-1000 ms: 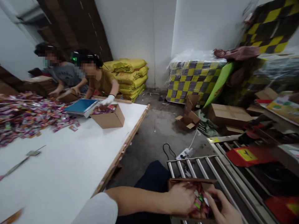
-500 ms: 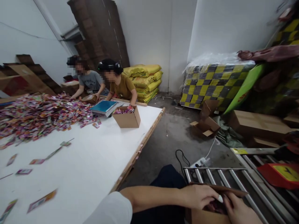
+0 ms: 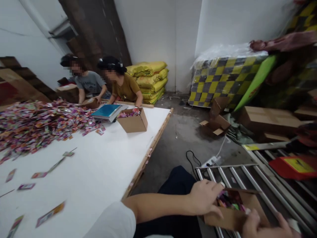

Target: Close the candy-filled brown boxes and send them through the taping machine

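A small open cardboard box (image 3: pixel 226 219) sits on the roller conveyor (image 3: pixel 237 178) at lower right, filled partway with colourful small packets (image 3: pixel 230 200). My left hand (image 3: pixel 204 198) grips the box's left end, its thumb on the near wall and its fingers over the far side. White covers a fingertip. At the near right corner, my right hand (image 3: pixel 262 226) holds the box; motion blurs its fingers, and the frame's bottom edge cuts it off.
Left of me, a white table (image 3: pixel 99 178) bears a heap of packets (image 3: pixel 47 124), a blue-topped stack (image 3: pixel 106 111) and another filled box (image 3: pixel 133 122). Two people work behind it. A power strip (image 3: pixel 211 161) and an opened carton (image 3: pixel 215 124) lie on the floor.
My hands have moved apart from over the box's opening to its two ends. More of the packets inside now shows. The view has shifted slightly.
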